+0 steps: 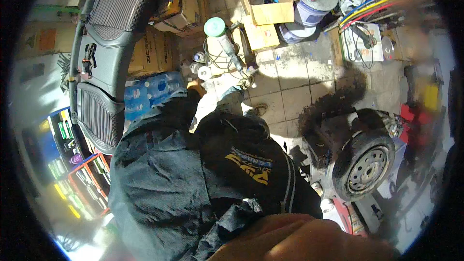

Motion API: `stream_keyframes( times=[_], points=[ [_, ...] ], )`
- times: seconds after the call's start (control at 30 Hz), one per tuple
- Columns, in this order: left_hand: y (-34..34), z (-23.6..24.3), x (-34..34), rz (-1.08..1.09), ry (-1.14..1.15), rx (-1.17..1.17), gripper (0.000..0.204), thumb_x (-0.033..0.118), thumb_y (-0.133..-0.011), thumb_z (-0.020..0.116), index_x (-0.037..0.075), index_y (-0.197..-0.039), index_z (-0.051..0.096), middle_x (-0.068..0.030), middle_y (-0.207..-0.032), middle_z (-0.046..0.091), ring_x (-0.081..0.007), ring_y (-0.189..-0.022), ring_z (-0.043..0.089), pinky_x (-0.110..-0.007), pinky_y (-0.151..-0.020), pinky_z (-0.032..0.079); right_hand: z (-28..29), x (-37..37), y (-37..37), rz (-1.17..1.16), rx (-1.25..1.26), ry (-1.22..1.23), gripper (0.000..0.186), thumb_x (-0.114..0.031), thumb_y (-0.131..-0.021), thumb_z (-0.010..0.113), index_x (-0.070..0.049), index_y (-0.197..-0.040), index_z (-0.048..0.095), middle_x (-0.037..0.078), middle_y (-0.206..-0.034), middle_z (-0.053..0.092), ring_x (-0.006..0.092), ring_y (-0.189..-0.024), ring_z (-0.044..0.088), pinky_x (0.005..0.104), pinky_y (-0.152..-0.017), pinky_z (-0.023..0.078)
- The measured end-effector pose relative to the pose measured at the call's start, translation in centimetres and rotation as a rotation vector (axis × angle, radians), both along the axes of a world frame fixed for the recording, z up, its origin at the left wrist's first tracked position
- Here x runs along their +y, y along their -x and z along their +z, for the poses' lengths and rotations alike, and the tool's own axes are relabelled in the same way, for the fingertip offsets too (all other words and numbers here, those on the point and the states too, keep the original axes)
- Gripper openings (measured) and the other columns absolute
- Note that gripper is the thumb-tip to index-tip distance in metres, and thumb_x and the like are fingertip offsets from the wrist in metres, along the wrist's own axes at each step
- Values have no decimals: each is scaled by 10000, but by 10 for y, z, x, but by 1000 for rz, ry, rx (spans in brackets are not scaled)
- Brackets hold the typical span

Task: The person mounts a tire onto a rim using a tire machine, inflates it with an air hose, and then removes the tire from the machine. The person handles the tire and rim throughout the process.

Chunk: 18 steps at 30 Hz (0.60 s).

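Observation:
Dark jacket sleeves and cloth [159, 174] fill the middle of the view and hide most of what my arms do. At the end of the left sleeve a small part of my left hand [196, 87] shows; its fingers are not clear. I cannot make out my right hand. Ahead on the floor lies a hand-held power tool [228, 50] with a round green pad [215, 27], its cord [212, 58] looped beside it. White round containers [204, 73] stand just left of the cord. The shapes by the tool's near end are too unclear to name.
A grey seat backrest [108, 53] stands at left, with blue plastic bottles [150, 92] beside it. Ahead are an open cardboard box [273, 13] and lidded buckets [314, 12]. At right a wheel with tyre [365, 165] stands near a dark floor stain [333, 101]. Coloured hoses [382, 5] curve at far right.

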<state>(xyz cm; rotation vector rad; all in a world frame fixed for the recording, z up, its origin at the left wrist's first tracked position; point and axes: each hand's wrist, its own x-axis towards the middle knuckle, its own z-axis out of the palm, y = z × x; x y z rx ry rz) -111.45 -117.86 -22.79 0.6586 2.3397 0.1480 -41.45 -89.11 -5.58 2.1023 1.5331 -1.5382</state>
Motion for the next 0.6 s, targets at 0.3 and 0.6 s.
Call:
stream_keyframes(
  times=[0.3, 0.6],
  points=[
    [106, 5, -50, 467, -228, 454, 268, 316, -692, 801, 150, -892, 733, -125, -934, 724, -345, -900, 689, -428, -809, 553, -32, 11, 77, 55, 76, 55, 435, -434, -1025, 467, -79, -1253, 571, 116, -932, 606, 196, -726, 494, 326, -630, 379],
    [416, 28, 26, 817, -169, 353, 539, 277, -827, 763, 67, -1301, 613, -141, -1158, 714, -272, -1023, 685, -380, -918, 525, -52, -73, 178, -103, -10, 220, 437, -456, -1016, 484, -81, -1218, 581, 109, -821, 621, 179, -591, 496, 314, -520, 386]
  ],
)
